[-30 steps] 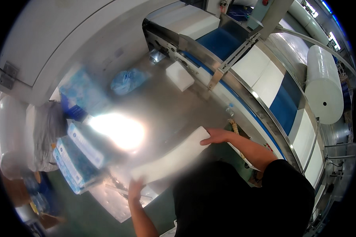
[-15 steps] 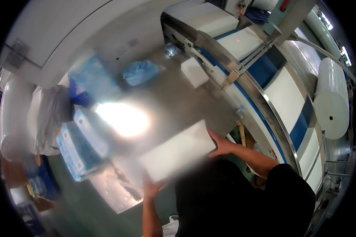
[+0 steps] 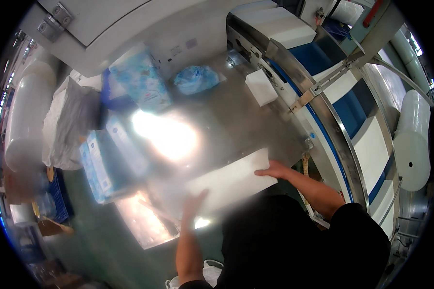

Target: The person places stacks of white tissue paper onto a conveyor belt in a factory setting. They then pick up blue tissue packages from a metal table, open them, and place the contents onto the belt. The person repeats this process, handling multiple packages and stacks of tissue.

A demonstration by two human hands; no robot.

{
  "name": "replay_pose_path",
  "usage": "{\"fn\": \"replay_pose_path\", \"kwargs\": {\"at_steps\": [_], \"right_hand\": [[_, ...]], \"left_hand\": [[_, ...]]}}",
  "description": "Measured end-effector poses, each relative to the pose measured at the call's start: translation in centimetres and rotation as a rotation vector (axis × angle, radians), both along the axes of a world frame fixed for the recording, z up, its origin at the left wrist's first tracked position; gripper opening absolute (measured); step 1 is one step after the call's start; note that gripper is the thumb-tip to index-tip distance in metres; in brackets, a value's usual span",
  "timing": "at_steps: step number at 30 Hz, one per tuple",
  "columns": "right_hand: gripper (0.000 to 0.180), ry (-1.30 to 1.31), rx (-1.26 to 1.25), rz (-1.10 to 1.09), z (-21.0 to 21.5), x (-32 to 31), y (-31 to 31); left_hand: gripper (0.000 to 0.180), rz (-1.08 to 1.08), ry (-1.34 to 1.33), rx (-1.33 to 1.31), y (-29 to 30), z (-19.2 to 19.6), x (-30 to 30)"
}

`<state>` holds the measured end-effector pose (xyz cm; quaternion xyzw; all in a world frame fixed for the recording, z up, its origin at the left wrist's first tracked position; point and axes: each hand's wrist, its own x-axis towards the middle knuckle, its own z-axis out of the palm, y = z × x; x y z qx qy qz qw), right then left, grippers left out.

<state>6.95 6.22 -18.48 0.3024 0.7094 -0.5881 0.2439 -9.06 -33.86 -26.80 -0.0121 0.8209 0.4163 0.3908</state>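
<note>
Hands, left hand and right hand, still grip the white tissue stack, now pulled nearer across the tabletop

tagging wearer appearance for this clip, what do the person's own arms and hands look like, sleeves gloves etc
Both hands are bare, with no gloves, rings or watch visible. The left hand and its forearm are blurred, bare up to the lower edge. The right hand leads to a bare forearm that ends in a short black sleeve near the elbow, part of a black top.
</note>
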Motion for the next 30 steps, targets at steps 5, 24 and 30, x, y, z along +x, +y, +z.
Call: {"fn": "replay_pose_path", "kwargs": {"at_steps": [5,24,30], "right_hand": [[0.078,0.171,0.155,-0.064,4.7,1.1,0.2],[0.072,0.233,0.158,-0.115,-0.1,3.3,1.3],[0.063,0.094,-0.327,-0.397,2.1,0.2,0.8]], "left_hand": [[0.054,0.087,0.064,0.287,4.4,11.3,1.7],[0.058,-0.261,0.467,0.251,1.8,6.8,2.6],[0.066,0.011,0.425,0.128,9.0,21.8,-1.9]]}}
